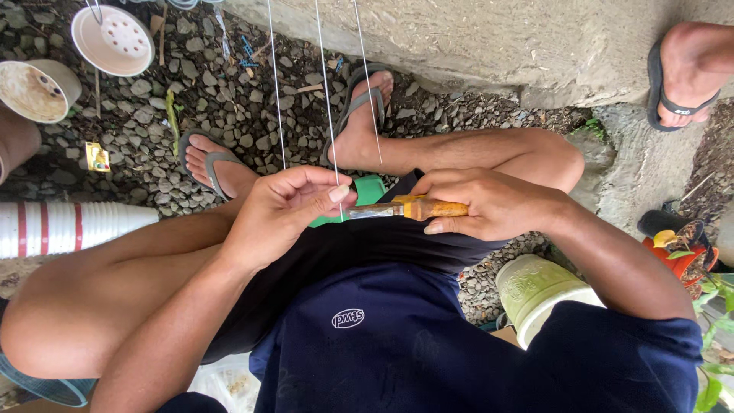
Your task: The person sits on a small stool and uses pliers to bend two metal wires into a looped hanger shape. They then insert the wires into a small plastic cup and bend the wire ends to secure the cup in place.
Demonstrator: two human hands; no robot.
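Right hand [489, 205] grips the orange handle of a tool [405, 209] held level above the lap. Left hand [287, 206] pinches a thin white string [329, 99] against the tool's metal tip. Beyond, sandalled feet rest on gravel [145, 107] near a white perforated pot [112, 38].

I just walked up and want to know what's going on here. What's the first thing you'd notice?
First come the two hands in the middle, over the lap: the right hand grips a knife with an orange-brown handle, and the left hand pinches thin white strings running up out of view. Beyond them, feet in grey flip-flops rest on gravel, with white pots at the top left.
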